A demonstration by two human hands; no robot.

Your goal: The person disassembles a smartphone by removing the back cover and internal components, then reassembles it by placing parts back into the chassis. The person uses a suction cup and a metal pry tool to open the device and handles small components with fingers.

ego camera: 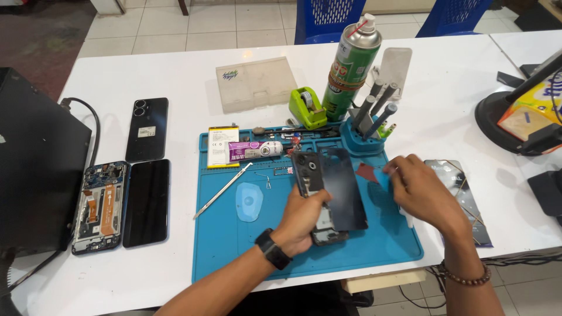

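White counter carries your blue mat. Your left hand has its fingers clamped on the opened phone at mat centre, back already lifted; your right hand pinches a blue pick beside it. Reassembly looks undone.

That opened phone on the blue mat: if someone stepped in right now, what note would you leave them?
Left hand grips the opened phone, its dark back panel lifted off the frame. Right hand pinches a small red and blue pick at the panel's edge. Battery, tweezers and clear pick lie on the blue mat. Done: the phone is open. Left: cannot tell.
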